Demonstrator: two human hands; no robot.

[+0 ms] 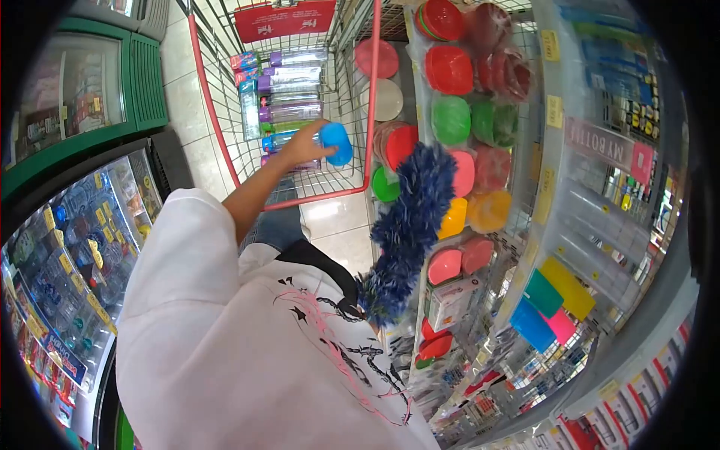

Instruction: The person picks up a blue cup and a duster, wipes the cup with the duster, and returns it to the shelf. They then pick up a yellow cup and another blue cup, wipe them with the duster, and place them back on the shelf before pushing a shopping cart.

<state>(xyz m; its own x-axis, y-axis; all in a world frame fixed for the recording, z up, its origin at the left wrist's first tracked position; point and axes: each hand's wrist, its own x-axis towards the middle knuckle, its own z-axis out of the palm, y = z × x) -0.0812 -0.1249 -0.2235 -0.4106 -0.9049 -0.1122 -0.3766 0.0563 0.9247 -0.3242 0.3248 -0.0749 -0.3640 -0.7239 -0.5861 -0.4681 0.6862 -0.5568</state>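
Observation:
My left hand (pixel 307 145) reaches over a shopping cart (pixel 211 101), its fingers closed around a blue plastic cup-like container (pixel 337 145). Below it in the cart's basket lie several clear bottles (pixel 292 79) with purple, blue and green parts, in a row. A fluffy dark-blue duster (pixel 412 225) slants up from beside my waist, past the shelf of bowls. Its lower end is hidden against my body. My right hand does not show.
On the right, shelves hold stacked red bowls (pixel 450 70), green bowls (pixel 451 120) and yellow bowls (pixel 454 217). Colored plastic sheets (pixel 543 292) hang farther right. A green-framed freezer (pixel 146 82) and a rack of packaged goods (pixel 67 262) stand on the left.

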